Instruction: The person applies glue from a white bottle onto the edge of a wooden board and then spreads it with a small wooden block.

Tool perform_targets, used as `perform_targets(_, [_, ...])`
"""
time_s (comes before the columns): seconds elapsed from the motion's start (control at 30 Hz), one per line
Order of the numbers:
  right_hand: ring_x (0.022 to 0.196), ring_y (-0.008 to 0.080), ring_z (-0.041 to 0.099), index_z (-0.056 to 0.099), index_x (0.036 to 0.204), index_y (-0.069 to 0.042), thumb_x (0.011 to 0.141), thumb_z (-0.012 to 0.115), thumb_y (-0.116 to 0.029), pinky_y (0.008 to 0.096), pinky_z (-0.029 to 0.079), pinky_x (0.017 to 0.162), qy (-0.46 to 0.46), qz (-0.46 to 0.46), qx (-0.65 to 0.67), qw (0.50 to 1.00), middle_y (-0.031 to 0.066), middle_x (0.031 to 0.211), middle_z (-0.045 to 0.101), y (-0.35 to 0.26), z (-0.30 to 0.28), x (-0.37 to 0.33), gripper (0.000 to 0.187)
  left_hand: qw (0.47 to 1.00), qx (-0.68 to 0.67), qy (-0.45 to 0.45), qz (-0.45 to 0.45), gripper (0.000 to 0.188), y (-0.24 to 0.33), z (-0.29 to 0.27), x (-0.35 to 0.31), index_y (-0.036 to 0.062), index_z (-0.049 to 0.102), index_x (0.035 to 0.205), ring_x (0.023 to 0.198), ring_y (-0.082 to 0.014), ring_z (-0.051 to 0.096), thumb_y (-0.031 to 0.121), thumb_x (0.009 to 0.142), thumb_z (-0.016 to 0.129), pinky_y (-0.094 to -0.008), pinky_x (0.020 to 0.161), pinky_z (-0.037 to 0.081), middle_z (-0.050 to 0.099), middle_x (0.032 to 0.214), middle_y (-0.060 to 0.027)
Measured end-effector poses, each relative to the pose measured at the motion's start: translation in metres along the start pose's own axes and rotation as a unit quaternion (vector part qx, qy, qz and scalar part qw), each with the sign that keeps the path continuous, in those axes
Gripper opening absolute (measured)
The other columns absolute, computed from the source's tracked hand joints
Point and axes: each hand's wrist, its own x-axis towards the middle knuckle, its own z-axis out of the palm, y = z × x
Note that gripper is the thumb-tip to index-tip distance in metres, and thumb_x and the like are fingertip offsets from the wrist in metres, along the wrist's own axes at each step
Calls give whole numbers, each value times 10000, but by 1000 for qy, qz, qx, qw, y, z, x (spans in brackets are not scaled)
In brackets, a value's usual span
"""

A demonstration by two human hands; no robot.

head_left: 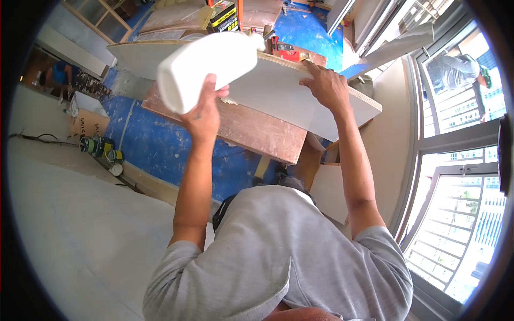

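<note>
A white plastic bottle (206, 64) lies tilted in my left hand (203, 115), its narrow nozzle end to the right, at the upper edge of a grey-white board (278, 88). The board stands on its long edge, its bare plywood edge facing up. My right hand (327, 88) grips that upper edge farther right, thumb on the near face and fingers over the top. Beneath the board is a reddish-brown slab or bench top (257, 131), with a few pale crumbs beside the board. A red tool (289, 54) sits just behind the board, partly hidden.
A black and yellow tin (224, 18) stands beyond the board. Blue sheeting (155, 142) covers the floor. At left are a green and black power tool (99, 147), a cardboard box (88, 123) and another person (60, 75). Windows (455, 214) line the right wall.
</note>
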Motion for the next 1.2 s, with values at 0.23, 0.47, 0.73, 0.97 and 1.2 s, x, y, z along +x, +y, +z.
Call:
perform_targets(0.23, [997,400,702,645,1390,-169,906,745,-420,517,518,831,5,7,1,1000,179,1073,750,-1,-2,-4,554,994,80,-51,61,289,-26,-21,3,-75,649,1182,747,-149,695,40,944,766,-287,653,621,727,947,-106])
perform_targets(0.47, [996,403,699,682,1283,-137,905,749,-416,522,516,829,-4,8,2,1000,176,1039,751,-5,-4,-2,475,991,73,-77,78,189,-16,-19,-3,-79,694,1106,729,-143,694,41,966,739,-286,639,592,740,946,-103])
perform_targets(0.73, [939,384,721,673,1190,-136,910,732,-414,512,538,785,34,-7,-2,999,147,989,758,-4,1,-10,399,997,13,-75,22,339,-17,-13,-3,-77,621,1252,712,-167,702,55,965,743,-297,639,622,730,1013,-134])
perform_targets(0.97, [979,383,718,661,1319,-156,899,749,-429,518,536,801,10,5,5,1000,140,1087,754,-9,-1,-14,509,997,82,-3,12,289,-11,-18,-4,-94,644,1198,727,-172,715,42,962,740,-292,635,623,737,1000,-145])
perform_targets(1.2, [1039,370,713,627,1364,-154,908,752,-364,502,543,846,-7,-7,9,1000,140,1160,740,-7,-2,-19,517,994,97,-8,54,307,-9,-6,-22,-108,631,1230,749,-195,720,52,982,713,-292,636,634,733,1010,-161])
